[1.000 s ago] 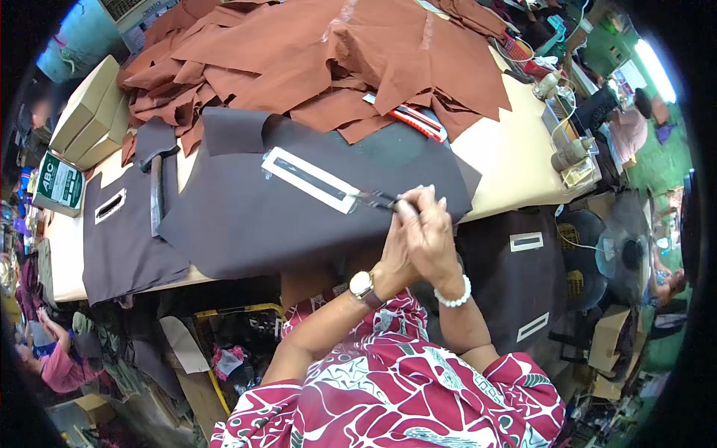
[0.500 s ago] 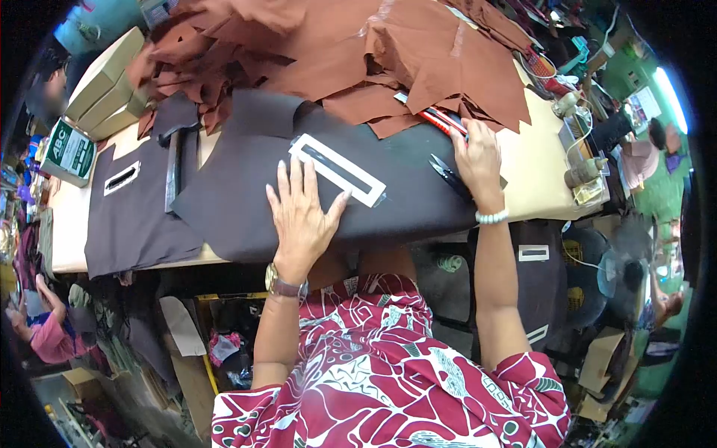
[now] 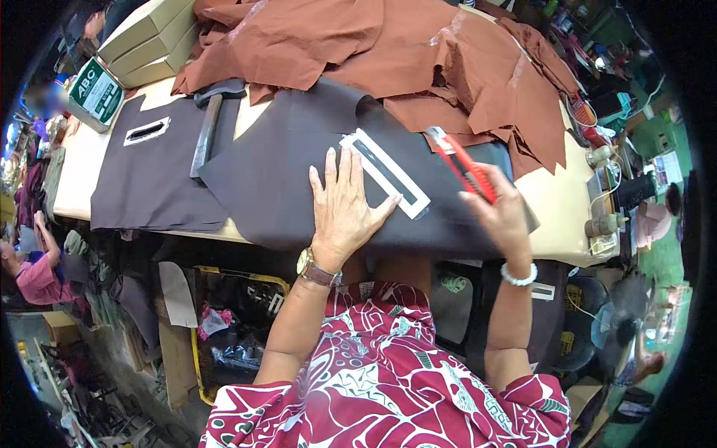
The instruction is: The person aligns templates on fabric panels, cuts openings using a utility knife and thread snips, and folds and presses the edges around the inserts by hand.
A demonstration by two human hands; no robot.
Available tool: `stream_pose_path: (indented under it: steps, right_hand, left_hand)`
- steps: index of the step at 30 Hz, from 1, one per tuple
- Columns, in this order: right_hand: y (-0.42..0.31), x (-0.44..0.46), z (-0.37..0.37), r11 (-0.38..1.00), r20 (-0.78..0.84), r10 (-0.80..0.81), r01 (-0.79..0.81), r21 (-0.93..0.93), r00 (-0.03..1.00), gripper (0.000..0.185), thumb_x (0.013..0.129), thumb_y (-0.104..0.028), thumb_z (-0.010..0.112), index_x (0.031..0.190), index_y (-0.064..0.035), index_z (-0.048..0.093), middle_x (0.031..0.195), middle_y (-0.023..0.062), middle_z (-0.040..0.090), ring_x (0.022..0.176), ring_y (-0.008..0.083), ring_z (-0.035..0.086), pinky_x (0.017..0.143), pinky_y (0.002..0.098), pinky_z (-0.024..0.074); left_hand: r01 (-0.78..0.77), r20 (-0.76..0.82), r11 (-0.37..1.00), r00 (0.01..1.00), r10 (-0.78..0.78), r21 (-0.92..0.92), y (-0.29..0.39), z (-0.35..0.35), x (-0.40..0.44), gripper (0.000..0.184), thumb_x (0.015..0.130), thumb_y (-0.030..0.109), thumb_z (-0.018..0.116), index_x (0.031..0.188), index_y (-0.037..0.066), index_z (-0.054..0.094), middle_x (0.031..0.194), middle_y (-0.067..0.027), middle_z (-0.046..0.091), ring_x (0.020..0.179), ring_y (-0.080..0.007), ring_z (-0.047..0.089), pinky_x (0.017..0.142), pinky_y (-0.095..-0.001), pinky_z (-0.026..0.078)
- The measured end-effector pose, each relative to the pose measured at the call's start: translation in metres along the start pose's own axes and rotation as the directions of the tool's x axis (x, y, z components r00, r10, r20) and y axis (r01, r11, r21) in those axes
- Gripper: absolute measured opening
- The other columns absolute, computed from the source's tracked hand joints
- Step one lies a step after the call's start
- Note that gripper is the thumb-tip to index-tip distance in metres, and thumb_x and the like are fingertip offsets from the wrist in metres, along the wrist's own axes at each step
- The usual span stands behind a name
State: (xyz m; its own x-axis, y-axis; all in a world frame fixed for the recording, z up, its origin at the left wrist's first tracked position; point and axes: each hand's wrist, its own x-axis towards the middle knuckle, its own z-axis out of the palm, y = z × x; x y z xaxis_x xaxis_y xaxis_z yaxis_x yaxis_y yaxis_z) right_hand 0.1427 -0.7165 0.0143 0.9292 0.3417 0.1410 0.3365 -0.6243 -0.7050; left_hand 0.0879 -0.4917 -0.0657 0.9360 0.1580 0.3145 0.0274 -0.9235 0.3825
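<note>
My left hand (image 3: 343,207) lies flat with fingers spread on a dark brown leather-like sheet (image 3: 276,160), its thumb and fingertips beside a white-bordered rectangular slot (image 3: 388,173). In my right hand (image 3: 504,210) is a red utility knife (image 3: 464,166), held above the sheet's right part with its front end pointing up and left. The small snips seen earlier cannot be made out.
A hammer (image 3: 207,131) rests between the sheet and another dark piece (image 3: 146,179) with a slot. Reddish-brown sheets (image 3: 299,45) are piled behind. Boxes (image 3: 149,41) and a green-white ABC box (image 3: 95,95) stand at left. A co-worker (image 3: 41,272) is far left.
The snips have left my right hand, which has picked up the red knife and lifted it off the table. My left hand has come away from my right and spread on the sheet.
</note>
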Motion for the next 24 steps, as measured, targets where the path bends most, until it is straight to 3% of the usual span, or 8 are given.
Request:
stream_pose_path:
  steps: [1,3,5,10,24]
  right_hand:
    - [0.000,0.000,0.016,0.987,-0.014,-0.153,0.153,0.051,0.988,0.043,0.079,-0.009,0.067,0.119,-0.0023,0.053,0.092,0.0206,0.065,0.081,0.0278,0.067,0.073,0.0336,0.0499]
    - [-0.002,0.004,0.043,0.956,-0.021,-0.292,0.292,0.011,0.956,0.049,0.079,-0.006,0.065,0.126,-0.0039,0.051,0.100,0.0221,0.064,0.089,0.0327,0.065,0.076,0.0356,0.0501]
    - [-0.008,0.008,0.061,0.953,0.019,-0.284,0.280,0.119,0.959,0.051,0.079,-0.003,0.063,0.129,-0.0068,0.050,0.104,0.0226,0.062,0.091,0.0353,0.063,0.076,0.0368,0.0501]
    - [-0.009,0.019,0.076,0.932,0.039,-0.363,0.363,0.009,0.931,0.052,0.078,-0.006,0.064,0.128,-0.0111,0.052,0.082,0.0172,0.061,0.071,0.0334,0.061,0.066,0.0395,0.0476]
    - [-0.012,0.021,0.076,0.922,0.084,-0.363,0.371,-0.108,0.928,0.051,0.078,-0.007,0.062,0.128,-0.0122,0.052,0.078,0.0157,0.060,0.068,0.0330,0.060,0.064,0.0408,0.0472]
  left_hand:
    - [-0.001,-0.004,1.000,1.000,0.001,-0.008,0.000,0.000,0.001,0.093,0.075,0.059,0.061,0.135,-0.008,0.034,0.144,-0.0208,0.031,0.134,-0.0363,0.025,0.106,-0.0582,0.017]
    - [0.007,-0.012,1.000,1.000,-0.007,-0.023,0.000,0.000,0.001,0.094,0.075,0.059,0.061,0.135,-0.008,0.034,0.144,-0.0206,0.031,0.135,-0.0362,0.025,0.106,-0.0580,0.017]
    - [0.002,-0.014,1.000,1.000,-0.002,-0.018,0.000,-0.001,0.000,0.096,0.074,0.060,0.061,0.136,-0.008,0.033,0.144,-0.0204,0.032,0.135,-0.0360,0.025,0.106,-0.0579,0.018]
    - [-0.002,-0.014,1.000,1.000,0.002,-0.001,-0.001,0.000,0.000,0.098,0.073,0.063,0.060,0.136,-0.008,0.033,0.143,-0.0199,0.032,0.134,-0.0356,0.026,0.107,-0.0573,0.018]
    - [0.009,-0.019,1.000,1.000,-0.009,-0.020,0.000,0.000,0.000,0.099,0.073,0.063,0.060,0.136,-0.008,0.032,0.144,-0.0208,0.031,0.135,-0.0353,0.024,0.107,-0.0575,0.018]
